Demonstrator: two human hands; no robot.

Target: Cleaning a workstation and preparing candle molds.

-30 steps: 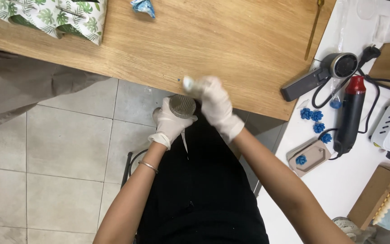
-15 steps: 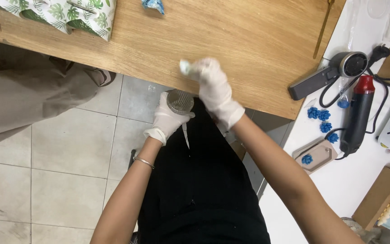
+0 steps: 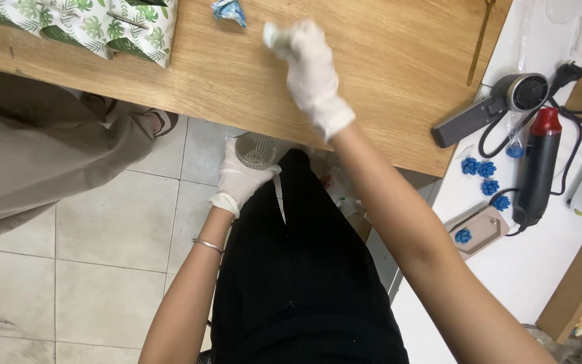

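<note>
Both hands wear thin white gloves — the left hand (image 3: 242,180) and the right hand (image 3: 311,74) alike, each glove ending in a loose, slightly rolled cuff just at the wrist. Above the cuffs the forearms are bare, with no sleeves in view. A slim metal bangle (image 3: 208,245) circles the left wrist. The person wears plain black clothing (image 3: 298,283) — dark, unpatterned fabric covering the lap and legs.

I'm looking down into a home craft workshop: a wooden desk (image 3: 170,81) over tiled floor (image 3: 89,269), and at right a white desk (image 3: 533,263) carrying a heat gun (image 3: 539,168), blower (image 3: 500,104) and small blue castings (image 3: 483,175).
</note>
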